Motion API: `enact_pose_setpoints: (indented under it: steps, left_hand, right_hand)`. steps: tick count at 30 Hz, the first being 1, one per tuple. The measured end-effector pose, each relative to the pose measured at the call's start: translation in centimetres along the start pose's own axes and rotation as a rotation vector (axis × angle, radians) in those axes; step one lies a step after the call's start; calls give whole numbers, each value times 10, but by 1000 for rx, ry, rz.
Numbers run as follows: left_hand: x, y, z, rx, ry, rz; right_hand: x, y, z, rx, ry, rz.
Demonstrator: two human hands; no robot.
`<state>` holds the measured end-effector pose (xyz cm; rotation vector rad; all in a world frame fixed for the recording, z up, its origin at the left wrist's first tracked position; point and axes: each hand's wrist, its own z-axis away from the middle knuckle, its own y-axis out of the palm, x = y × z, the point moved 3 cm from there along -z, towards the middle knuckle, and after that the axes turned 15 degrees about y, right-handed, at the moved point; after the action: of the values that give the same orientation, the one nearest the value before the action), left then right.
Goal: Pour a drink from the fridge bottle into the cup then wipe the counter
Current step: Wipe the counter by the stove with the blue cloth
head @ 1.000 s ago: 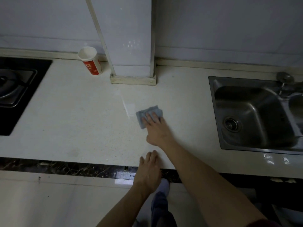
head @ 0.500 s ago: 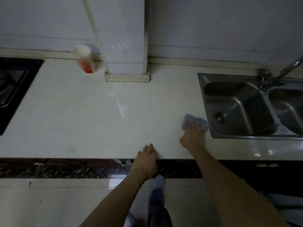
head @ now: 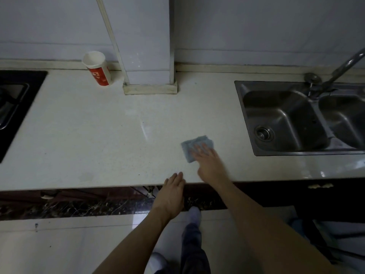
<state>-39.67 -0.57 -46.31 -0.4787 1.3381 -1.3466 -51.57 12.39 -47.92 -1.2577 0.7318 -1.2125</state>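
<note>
A small blue-grey cloth (head: pixel 192 144) lies flat on the pale counter (head: pixel 94 135), a little left of the sink. My right hand (head: pixel 209 165) presses on the cloth with straight fingers, blurred by motion. My left hand (head: pixel 171 191) rests flat on the counter's front edge, holding nothing. A red and white paper cup (head: pixel 97 68) stands upright at the back of the counter beside a white column. No bottle is in view.
A steel double sink (head: pixel 296 119) with a tap (head: pixel 339 70) fills the right side. A black hob (head: pixel 13 103) sits at the far left. The white column's base (head: pixel 150 88) juts onto the counter at the back. My legs and the tiled floor show below.
My right hand slid the cloth right to the sink's edge, then back left toward the middle of the counter. My left hand stayed on the front edge.
</note>
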Motion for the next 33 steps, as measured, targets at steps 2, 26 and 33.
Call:
enact_pose_setpoints:
  steps: [2,26,33]
  left_hand:
    - [1,0,1,-28,15,6]
    - [33,0,35,-149,-86,12]
    - [52,-7,44,-66,-30,-41]
  right_hand:
    - [-48,-4,10,-45,159,4]
    - [-35,21,93,-112,130,-39]
    - [-125,26,69,37,625,98]
